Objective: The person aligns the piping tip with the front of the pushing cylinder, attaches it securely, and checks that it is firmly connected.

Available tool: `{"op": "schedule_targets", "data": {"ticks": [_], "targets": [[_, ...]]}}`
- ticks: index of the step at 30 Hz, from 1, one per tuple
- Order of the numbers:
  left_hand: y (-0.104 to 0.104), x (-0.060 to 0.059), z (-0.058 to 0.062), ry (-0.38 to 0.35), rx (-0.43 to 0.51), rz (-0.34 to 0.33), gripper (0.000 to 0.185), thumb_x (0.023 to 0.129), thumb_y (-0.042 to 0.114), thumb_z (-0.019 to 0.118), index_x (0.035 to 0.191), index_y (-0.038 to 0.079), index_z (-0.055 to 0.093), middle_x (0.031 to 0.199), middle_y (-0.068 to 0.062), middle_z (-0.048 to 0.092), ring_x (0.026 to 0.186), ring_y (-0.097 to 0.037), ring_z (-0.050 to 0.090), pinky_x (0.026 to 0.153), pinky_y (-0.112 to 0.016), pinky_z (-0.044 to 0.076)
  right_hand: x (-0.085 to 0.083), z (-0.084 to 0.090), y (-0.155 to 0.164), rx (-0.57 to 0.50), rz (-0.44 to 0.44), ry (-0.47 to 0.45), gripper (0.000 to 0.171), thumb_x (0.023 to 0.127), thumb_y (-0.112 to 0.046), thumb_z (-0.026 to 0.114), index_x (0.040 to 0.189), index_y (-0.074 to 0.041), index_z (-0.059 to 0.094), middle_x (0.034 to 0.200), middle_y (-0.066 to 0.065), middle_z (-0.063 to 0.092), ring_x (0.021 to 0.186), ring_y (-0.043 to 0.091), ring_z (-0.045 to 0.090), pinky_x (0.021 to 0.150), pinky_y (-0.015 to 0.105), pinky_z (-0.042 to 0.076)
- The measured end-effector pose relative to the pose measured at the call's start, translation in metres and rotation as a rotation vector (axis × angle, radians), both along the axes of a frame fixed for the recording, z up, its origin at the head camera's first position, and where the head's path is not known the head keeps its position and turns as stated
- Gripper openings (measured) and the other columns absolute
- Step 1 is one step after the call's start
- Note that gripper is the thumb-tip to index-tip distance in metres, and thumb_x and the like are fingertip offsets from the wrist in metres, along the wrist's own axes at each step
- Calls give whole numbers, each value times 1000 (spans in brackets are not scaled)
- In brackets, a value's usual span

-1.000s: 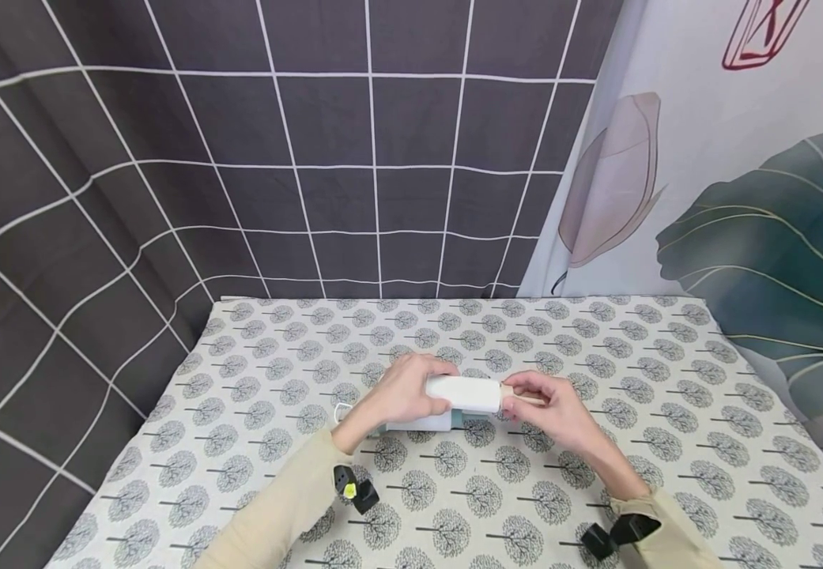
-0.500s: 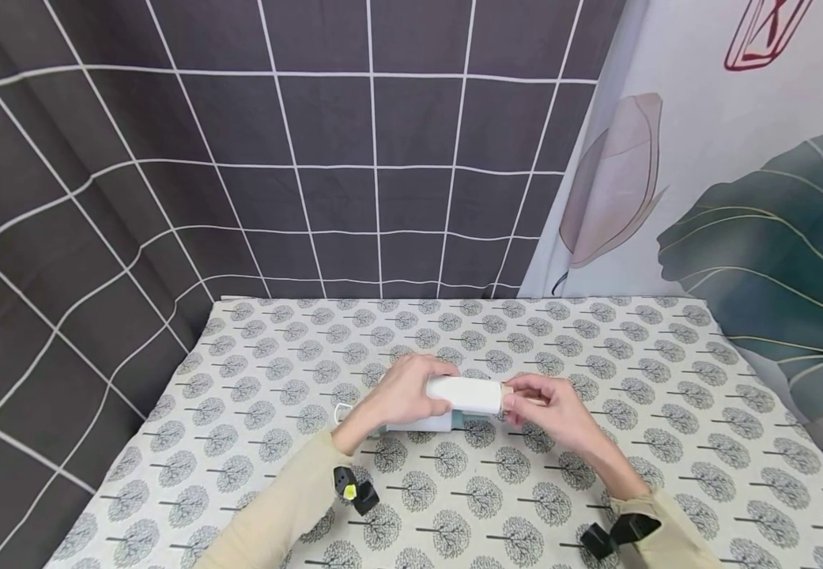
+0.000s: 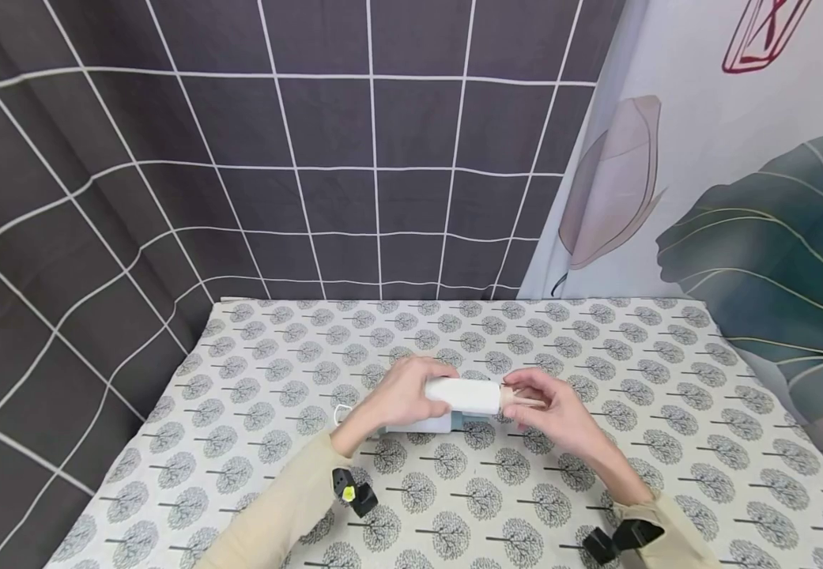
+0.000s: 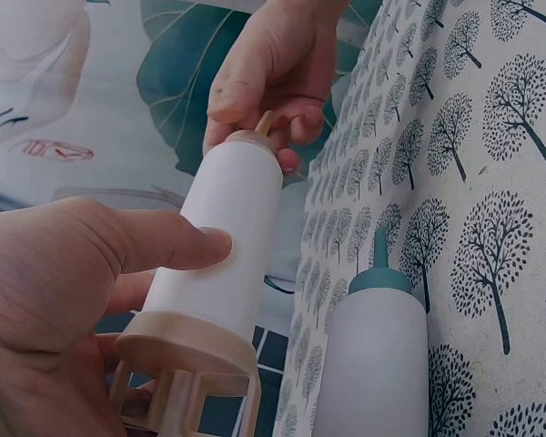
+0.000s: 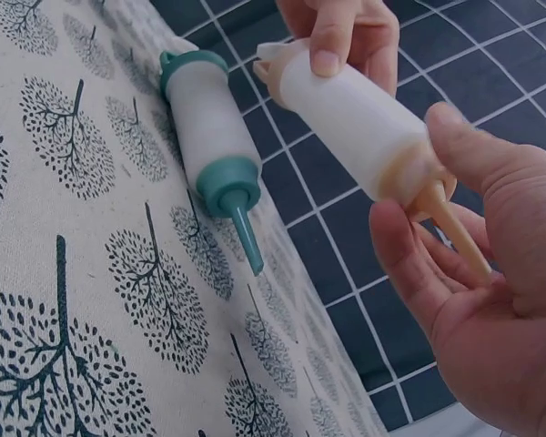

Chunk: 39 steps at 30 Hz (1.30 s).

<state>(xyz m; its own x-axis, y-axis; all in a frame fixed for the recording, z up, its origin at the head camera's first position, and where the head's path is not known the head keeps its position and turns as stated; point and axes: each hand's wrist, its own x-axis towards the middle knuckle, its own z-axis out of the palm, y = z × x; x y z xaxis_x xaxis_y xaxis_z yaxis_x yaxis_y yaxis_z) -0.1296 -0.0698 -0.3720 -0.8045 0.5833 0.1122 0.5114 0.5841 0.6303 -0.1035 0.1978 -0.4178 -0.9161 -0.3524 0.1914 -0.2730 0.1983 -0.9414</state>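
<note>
My left hand grips a white squeeze bottle around its body, the thumb pressed along the side. The bottle is tilted, with a beige slotted base at one end and a beige nozzle cap at the other. My right hand curls its fingers and thumb around that cap. The slender beige nozzle points in toward the right palm. Just beside it, a second squeeze bottle with teal ends lies on the cloth, partly covered by the left hand in the head view.
A cloth with a tree print covers the table. Behind its back edge hangs a dark grid-patterned curtain. A leaf-patterned white curtain hangs at the right.
My right fingers have shifted around the cap and spread wider, showing more of the nozzle than half a second ago. The left hand keeps its hold on the bottle.
</note>
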Motion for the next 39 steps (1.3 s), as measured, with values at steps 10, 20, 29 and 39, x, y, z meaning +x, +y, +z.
{"op": "schedule_targets", "data": {"ticks": [10,20,29,39], "targets": [[-1,-1,0,-8,15,12,46,74,2,82,118,5,71,114,-5,71,99,-19,61,95,-47,42,2,3,-1,0,24,25,43,83,6,73,122,6,55,120,25,61,101,22,66,78,36,58],[-2,-1,2,10,19,1,43,74,4,83,116,7,72,112,-5,72,95,-18,61,91,-42,43,2,2,-2,13,-3,56,33,84,2,73,114,2,61,114,18,66,101,22,67,81,34,57],[-1,-1,4,15,10,-8,41,75,4,83,114,11,73,110,-2,73,93,-16,60,92,-42,42,0,0,0,22,11,105,31,86,0,72,115,4,62,108,15,69,99,15,67,83,31,56],[-1,0,6,10,17,-13,40,75,4,82,113,9,73,107,-3,72,89,-14,59,85,-39,43,0,-1,1,8,30,82,29,90,-2,70,116,8,62,103,17,70,86,33,70,75,36,59]]}}
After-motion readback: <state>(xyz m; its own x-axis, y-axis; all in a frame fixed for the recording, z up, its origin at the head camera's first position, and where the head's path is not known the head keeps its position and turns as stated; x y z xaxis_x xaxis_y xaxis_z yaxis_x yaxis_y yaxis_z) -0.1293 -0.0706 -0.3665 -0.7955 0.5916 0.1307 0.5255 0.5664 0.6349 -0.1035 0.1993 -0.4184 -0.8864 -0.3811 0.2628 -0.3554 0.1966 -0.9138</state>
